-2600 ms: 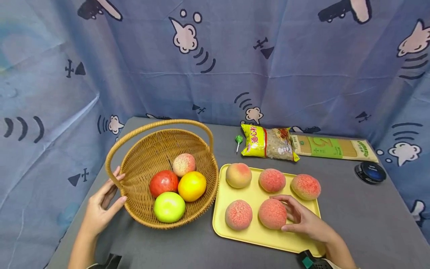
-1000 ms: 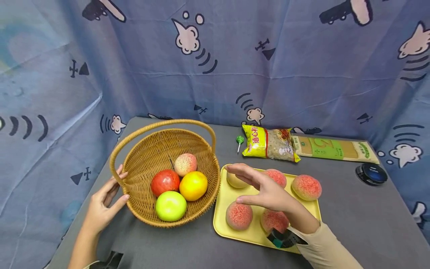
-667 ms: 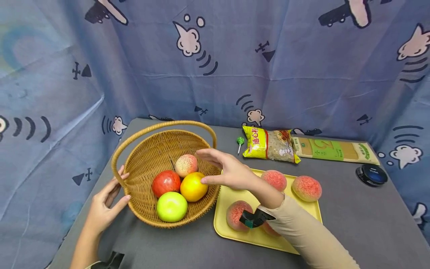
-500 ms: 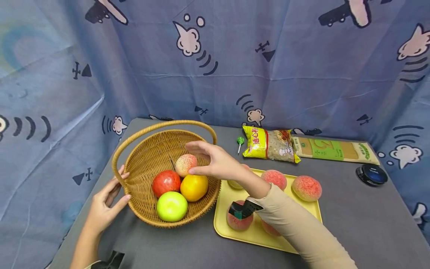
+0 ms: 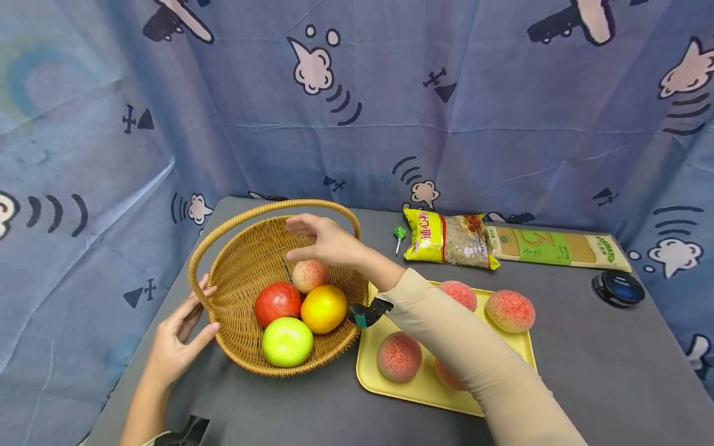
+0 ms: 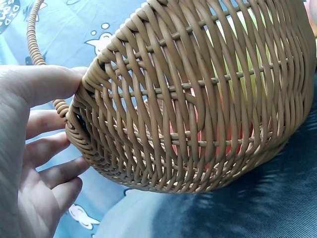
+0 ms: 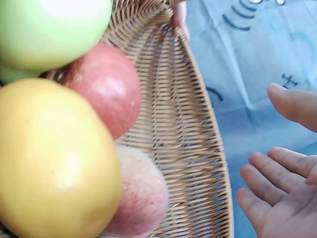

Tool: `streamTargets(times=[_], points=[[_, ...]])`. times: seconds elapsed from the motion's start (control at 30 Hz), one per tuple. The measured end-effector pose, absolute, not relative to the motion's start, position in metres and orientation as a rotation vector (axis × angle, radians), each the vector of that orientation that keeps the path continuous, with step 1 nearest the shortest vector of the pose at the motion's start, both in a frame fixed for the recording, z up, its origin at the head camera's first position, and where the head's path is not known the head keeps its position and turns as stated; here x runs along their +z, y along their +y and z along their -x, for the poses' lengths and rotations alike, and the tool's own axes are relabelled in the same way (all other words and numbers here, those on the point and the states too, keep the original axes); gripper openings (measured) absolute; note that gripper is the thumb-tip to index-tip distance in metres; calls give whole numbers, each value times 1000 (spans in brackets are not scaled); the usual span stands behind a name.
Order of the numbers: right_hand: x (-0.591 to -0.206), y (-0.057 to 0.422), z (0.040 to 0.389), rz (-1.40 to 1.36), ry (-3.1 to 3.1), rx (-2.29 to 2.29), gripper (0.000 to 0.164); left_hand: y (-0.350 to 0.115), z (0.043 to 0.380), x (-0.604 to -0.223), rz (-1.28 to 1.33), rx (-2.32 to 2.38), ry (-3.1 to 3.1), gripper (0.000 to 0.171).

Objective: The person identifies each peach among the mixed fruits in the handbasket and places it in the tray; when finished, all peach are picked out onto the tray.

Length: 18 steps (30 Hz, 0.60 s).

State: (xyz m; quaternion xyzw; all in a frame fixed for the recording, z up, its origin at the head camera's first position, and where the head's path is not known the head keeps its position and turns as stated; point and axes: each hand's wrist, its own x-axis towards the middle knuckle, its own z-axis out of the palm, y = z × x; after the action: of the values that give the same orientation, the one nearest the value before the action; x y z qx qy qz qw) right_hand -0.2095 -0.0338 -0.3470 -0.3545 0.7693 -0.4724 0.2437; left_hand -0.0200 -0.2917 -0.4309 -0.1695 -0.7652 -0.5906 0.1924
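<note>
In the head view my left hand (image 5: pixel 173 344) holds the left rim of a wicker basket (image 5: pixel 237 266), by the foot of its handle. The left wrist view shows the thumb on the rim and the fingers below. Inside lie a red apple (image 5: pixel 277 303), a green apple (image 5: pixel 287 342), a yellow-orange fruit (image 5: pixel 325 310) and a peach (image 5: pixel 310 277). Just above that peach, under the handle, hovers my right hand (image 5: pixel 329 243), thumb and fingers apart. Nothing is between them in the right wrist view, where the palm (image 7: pixel 292 203) shows.
Right of the basket, a yellow tray (image 5: pixel 372 379) carries several peaches (image 5: pixel 399 357), some partly behind my right sleeve (image 5: pixel 463 347). Farther back lie a green lollipop (image 5: pixel 399 233), a yellow food bag (image 5: pixel 452 237) and a noodle packet (image 5: pixel 552 246). A dark round tin (image 5: pixel 618 288) stands far right.
My right hand has left a peach on the tray and moved left over the basket, carrying nothing. The left hand stays at the rim; the fruit stays in place.
</note>
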Motion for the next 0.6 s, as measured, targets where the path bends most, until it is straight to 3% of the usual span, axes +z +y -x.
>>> streamTargets(times=[0.6], points=[[-379,-36,220,820,2094,-1054,67,-294,18,-428,358,-1599,-2279,57]])
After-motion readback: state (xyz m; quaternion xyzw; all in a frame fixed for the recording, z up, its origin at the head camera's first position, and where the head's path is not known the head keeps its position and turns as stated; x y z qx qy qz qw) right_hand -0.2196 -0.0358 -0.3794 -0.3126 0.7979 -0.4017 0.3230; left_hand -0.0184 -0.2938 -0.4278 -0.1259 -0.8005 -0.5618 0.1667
